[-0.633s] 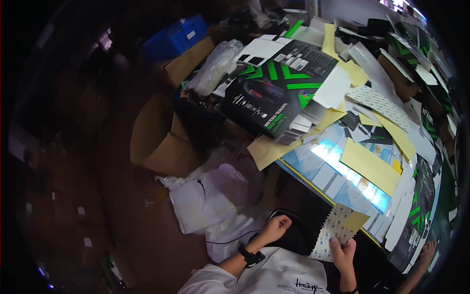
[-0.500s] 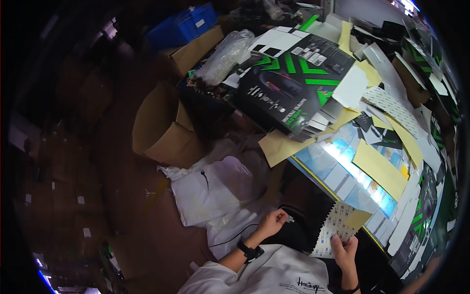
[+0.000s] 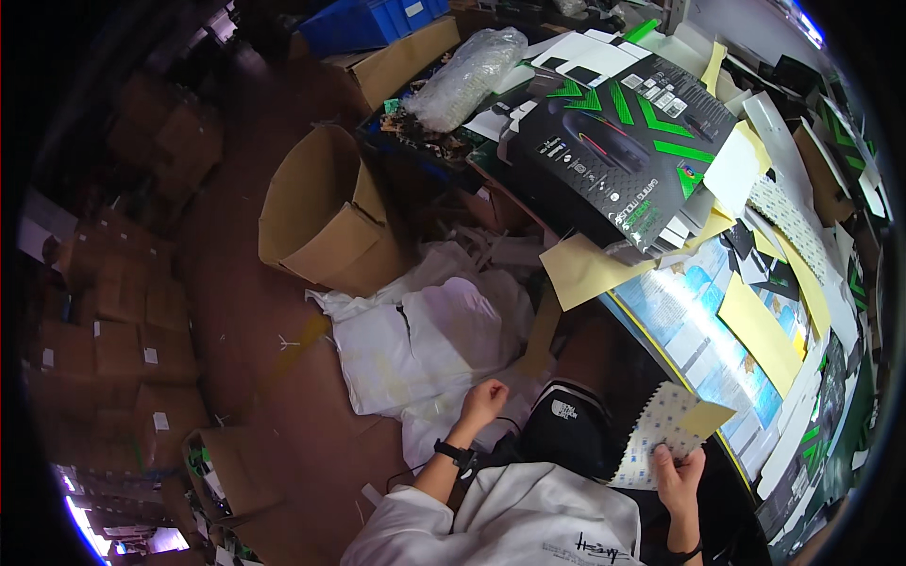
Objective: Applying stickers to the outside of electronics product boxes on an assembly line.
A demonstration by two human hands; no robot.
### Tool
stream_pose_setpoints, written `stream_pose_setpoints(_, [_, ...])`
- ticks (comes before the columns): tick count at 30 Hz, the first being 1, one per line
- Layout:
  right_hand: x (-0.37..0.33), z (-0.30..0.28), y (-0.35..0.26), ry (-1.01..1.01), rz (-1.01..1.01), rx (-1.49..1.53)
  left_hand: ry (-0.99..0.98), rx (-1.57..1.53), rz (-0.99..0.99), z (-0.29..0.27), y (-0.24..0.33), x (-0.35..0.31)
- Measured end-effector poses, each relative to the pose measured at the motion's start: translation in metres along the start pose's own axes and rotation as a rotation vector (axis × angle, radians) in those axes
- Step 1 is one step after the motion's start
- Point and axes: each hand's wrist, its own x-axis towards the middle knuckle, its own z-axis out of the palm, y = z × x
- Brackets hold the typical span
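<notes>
In my right hand (image 3: 679, 472) is a sheet of adhesive backing paper (image 3: 649, 429), white with small blue print, one zigzag edge and a yellow patch at its upper right corner. Thumb and fingers pinch it low on its right side, next to the table edge. My left hand (image 3: 485, 401), with a black band at the wrist, is closed and raised over the white plastic bag (image 3: 415, 349), apart from the sheet. Whether its fingers hold something small cannot be made out.
Right of me, the table (image 3: 651, 325) carries black-and-green printed boxes (image 3: 604, 141), yellow paper strips (image 3: 760, 330) and a bubble-wrapped bundle (image 3: 472, 80). A tall open carton (image 3: 326, 236) stands on the floor ahead. Stacked cartons (image 3: 118, 349) line the left; a blue bin (image 3: 373, 24) sits at the back.
My left hand has moved left, farther from the sheet. My right hand still grips the sheet. The view has shifted, so the table and boxes appear farther right.
</notes>
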Motion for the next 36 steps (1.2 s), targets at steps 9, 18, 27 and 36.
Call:
stream_pose_setpoints(9, [0.001,0.011,0.013,-0.08,0.058,-0.033,0.171,-0.046,-0.09,-0.017,-0.065,-0.002])
stream_pose_setpoints(18, [0.006,0.062,0.04,-0.625,0.135,-0.313,0.488,-0.065,-0.418,-0.053,-0.202,0.077])
stream_pose_setpoints(27, [0.043,0.1,0.067,-0.681,0.545,-0.455,0.64,0.17,-0.383,-0.068,-0.28,0.176])
stream_pose_setpoints(36, [0.069,0.103,0.092,-0.681,0.615,-0.415,0.031,0.275,0.059,0.052,-0.233,0.157])
